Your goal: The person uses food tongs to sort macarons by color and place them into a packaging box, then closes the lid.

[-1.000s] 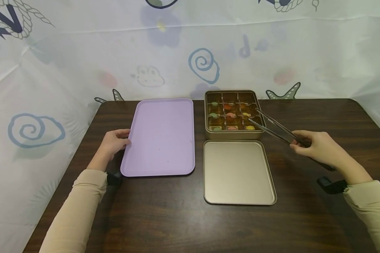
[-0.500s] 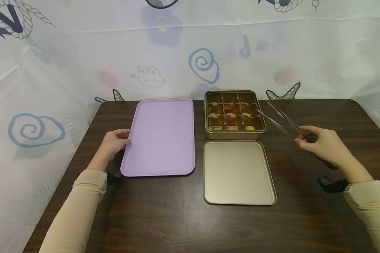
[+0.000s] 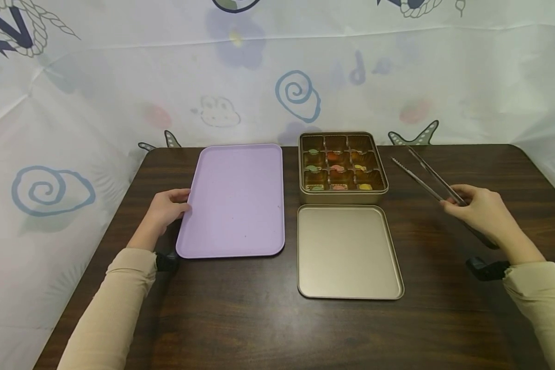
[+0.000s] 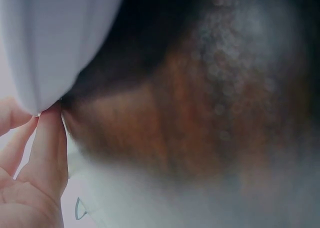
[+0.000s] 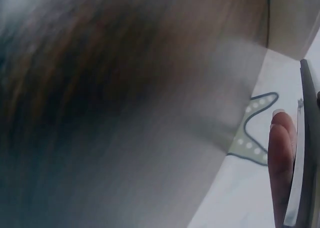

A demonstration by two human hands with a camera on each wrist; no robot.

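Note:
At the left, my left hand [image 3: 163,209] pinches the rim of a lilac tray [image 3: 236,200], thumb on top. The left wrist view has the same fingers [image 4: 45,153] against the tray's edge [image 4: 55,43]. My right hand [image 3: 483,211] holds metal tongs [image 3: 437,177] above the table's right side. Their two arms are spread apart with nothing between the tips. In the right wrist view, fingers [image 5: 281,153] lie along the tongs [image 5: 311,138]. Left of the tongs stands a gold tin [image 3: 344,198] with a divided insert; several compartments hold small green, red-orange and yellow pieces.
A flat gold lid [image 3: 350,252] lies directly in front of the tin. All of it rests on a dark wooden table [image 3: 259,318]. Behind the table's back edge hangs a white printed cloth [image 3: 351,92].
My right hand has drawn the tongs right, from over the tin's right compartments to beside the tin, their arms spread throughout. My left hand and the tray have stayed put.

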